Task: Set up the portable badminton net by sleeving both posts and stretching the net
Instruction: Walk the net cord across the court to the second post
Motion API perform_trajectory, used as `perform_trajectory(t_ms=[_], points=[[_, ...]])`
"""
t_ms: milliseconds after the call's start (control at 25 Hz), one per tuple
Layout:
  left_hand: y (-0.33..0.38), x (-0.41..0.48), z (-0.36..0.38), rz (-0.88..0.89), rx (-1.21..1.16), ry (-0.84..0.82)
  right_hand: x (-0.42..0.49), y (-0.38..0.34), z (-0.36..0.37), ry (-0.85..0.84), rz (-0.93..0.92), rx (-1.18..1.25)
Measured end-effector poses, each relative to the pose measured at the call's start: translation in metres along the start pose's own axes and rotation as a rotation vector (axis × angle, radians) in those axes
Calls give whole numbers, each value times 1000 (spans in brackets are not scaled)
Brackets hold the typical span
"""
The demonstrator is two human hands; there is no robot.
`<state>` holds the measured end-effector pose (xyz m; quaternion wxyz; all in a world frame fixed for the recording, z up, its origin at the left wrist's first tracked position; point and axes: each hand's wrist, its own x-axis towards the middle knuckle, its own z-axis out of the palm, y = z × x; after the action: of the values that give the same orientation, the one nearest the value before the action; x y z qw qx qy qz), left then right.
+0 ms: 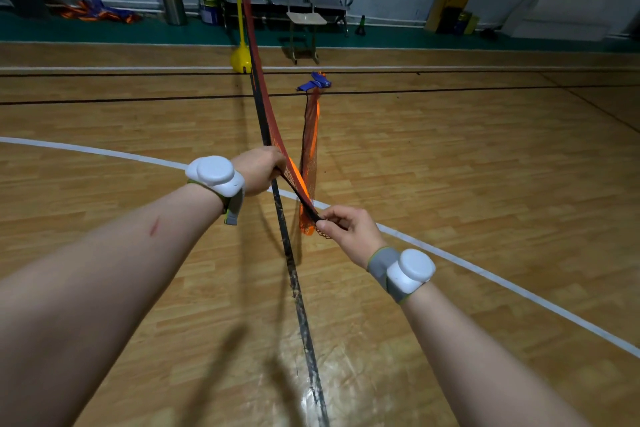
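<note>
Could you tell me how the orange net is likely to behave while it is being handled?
The orange net is probably floppy: it sags in a loop between the hands. It looks light, since the right hand holds its edge with fingertips only. Its open mesh may snag.

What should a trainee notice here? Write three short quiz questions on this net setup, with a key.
1. True or false: the far end of the net is already up at the yellow post.
2. Which hand pinches the net's free end: A) left hand B) right hand?
3. What blue thing lies on the floor beyond the hanging mesh?

Key: 1 true. 2 B; the left hand grips the band further along. 3 A blue bag, apparently the carry bag.
</note>
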<state>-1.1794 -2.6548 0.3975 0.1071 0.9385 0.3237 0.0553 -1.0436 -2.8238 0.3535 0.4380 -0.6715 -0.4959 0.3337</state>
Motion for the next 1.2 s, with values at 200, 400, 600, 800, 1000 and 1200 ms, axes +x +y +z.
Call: perform_trajectory(t_ms=[200, 400, 600, 800, 1000, 1200], points=[[49, -8, 20, 130, 17, -69, -7, 7, -17, -3, -17, -39], [86, -30, 43, 201, 2, -78, -13, 15, -29, -5, -78, -128], [99, -38, 39, 118, -25, -20, -19, 20, -27, 120, -157, -197], [94, -51, 27, 97, -80, 90, -17, 21, -25, 32, -88, -51], [88, -57, 24, 37, -64, 116, -20, 41, -28, -89, -8, -62], [85, -61, 23, -12, -51, 129, -24, 54, -35, -94, -6, -112]])
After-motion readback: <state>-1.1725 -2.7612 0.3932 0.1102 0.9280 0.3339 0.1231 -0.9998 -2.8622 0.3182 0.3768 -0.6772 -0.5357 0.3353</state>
